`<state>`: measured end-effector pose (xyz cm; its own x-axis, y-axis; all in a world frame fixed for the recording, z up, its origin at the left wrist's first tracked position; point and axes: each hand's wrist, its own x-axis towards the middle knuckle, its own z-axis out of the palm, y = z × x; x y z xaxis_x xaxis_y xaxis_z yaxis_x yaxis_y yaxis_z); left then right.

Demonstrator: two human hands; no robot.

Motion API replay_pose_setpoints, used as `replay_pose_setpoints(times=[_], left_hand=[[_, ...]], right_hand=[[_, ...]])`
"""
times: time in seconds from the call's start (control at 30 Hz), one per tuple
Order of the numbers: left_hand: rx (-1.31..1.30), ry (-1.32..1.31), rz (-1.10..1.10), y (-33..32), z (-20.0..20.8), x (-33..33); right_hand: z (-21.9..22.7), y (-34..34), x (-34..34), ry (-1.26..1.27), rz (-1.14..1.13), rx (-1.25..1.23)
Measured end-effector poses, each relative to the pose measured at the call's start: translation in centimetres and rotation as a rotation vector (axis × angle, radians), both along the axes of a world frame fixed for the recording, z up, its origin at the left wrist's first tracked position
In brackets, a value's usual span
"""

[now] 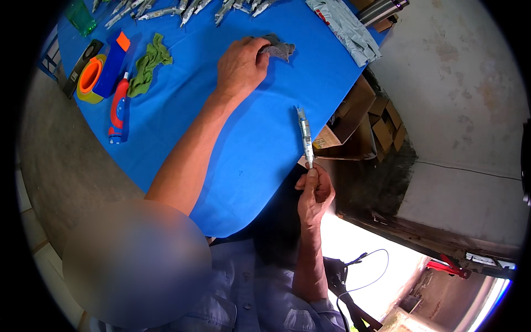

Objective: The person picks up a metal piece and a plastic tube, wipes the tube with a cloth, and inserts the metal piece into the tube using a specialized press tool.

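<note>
On the far part of the blue-covered table, my left hand [241,65] is closed on a crumpled grey cloth [281,51], which sticks out past the fingers on the right. Near the table's right edge my right hand [316,195] pinches the lower end of a slim silvery-white pen-like tube [305,135] between thumb and fingers. The tube points away from me, nearly upright in the picture, its clear-looking tip at the far end. Several similar pen-like tubes [191,12] lie in a loose row along the far edge.
At left are a green cloth [148,65], a red-and-blue glue-like tube [118,110], an orange-and-yellow tape roll [91,76], a blue block-like holder [112,66] and a green cup [81,17]. A grey plastic packet [348,33] lies far right. Cardboard boxes [354,119] stand beyond the right edge.
</note>
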<state>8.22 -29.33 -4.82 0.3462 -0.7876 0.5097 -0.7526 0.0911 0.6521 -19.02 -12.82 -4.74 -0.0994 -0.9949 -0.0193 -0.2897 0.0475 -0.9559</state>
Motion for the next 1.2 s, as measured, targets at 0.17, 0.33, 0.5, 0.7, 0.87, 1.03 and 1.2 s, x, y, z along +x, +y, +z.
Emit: replay_pose_setpoints(times=[0.17, 0.33, 0.5, 0.7, 0.87, 1.03, 1.2], left_hand=[[-0.011, -0.014, -0.007, 0.0, 0.0, 0.0], [-0.001, -0.008, -0.006, 0.0, 0.0, 0.0], [0.003, -0.001, -0.007, 0.0, 0.1, 0.0], [0.006, -0.019, 0.001, 0.1, 0.1, 0.0], [0.022, -0.014, -0.004, 0.2, 0.3, 0.0], [0.018, -0.009, -0.007, 0.1, 0.3, -0.1], [0.009, -0.008, -0.007, 0.1, 0.1, 0.0]], right_hand=[[0.0, 0.1, 0.1, 0.037, -0.008, -0.009], [0.1, 0.0, 0.0, 0.080, 0.013, -0.018], [-0.5, -0.2, -0.2, 0.086, 0.037, -0.061], [-0.3, -0.1, 0.0, 0.042, 0.026, -0.041], [0.0, -0.1, -0.1, 0.017, 0.016, 0.022], [0.0, 0.0, -0.1, 0.013, 0.025, 0.002], [0.5, 0.0, 0.2, 0.059, 0.036, 0.001]])
